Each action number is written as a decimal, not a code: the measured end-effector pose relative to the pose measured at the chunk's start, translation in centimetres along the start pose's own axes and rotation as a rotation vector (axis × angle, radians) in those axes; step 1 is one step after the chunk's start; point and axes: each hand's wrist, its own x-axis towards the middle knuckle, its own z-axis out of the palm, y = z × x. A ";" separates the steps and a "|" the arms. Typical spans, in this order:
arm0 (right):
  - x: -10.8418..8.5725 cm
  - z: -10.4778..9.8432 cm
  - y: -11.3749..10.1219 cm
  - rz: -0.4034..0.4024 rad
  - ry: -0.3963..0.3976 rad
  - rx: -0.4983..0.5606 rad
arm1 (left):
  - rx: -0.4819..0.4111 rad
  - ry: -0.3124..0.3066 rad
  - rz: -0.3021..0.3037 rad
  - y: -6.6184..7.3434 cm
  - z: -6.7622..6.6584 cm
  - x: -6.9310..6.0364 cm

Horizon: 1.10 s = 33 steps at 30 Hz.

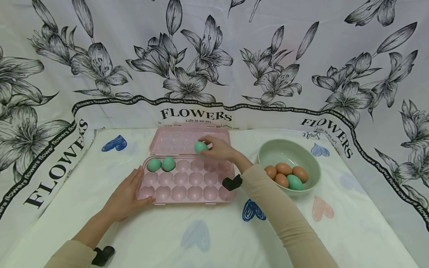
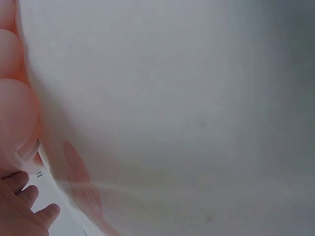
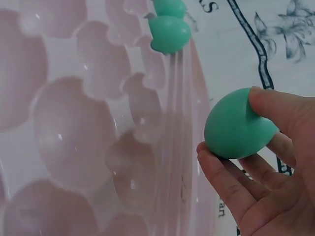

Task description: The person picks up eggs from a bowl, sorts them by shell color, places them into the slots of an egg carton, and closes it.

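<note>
A pink egg carton lies with its lid folded back, and two green eggs sit side by side in the far row's left cups. The right hand pinches a third green egg between thumb and fingertips, above the lid's near edge; the right wrist view shows this egg held clear of the cups. At the carton's left side the left hand rests, thumb on the near left corner and fingers along the edge. In the left wrist view only fingertips of the left hand show, beside the carton's rounded cups.
Right of the carton stands a light green bowl with several brown eggs and one green egg. A white cloth with printed hearts covers the table, and a flower-printed cloth rises behind.
</note>
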 end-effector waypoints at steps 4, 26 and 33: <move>0.6 1.3 -0.2 -0.012 -0.014 0.001 | 0.001 0.002 0.002 0.0 0.1 0.0; 2.3 5.9 -1.7 0.063 0.007 0.042 | -0.008 0.009 0.015 0.1 0.0 -0.1; 2.7 6.6 -2.1 0.015 0.024 -0.088 | -0.008 0.012 0.018 0.1 0.0 -0.1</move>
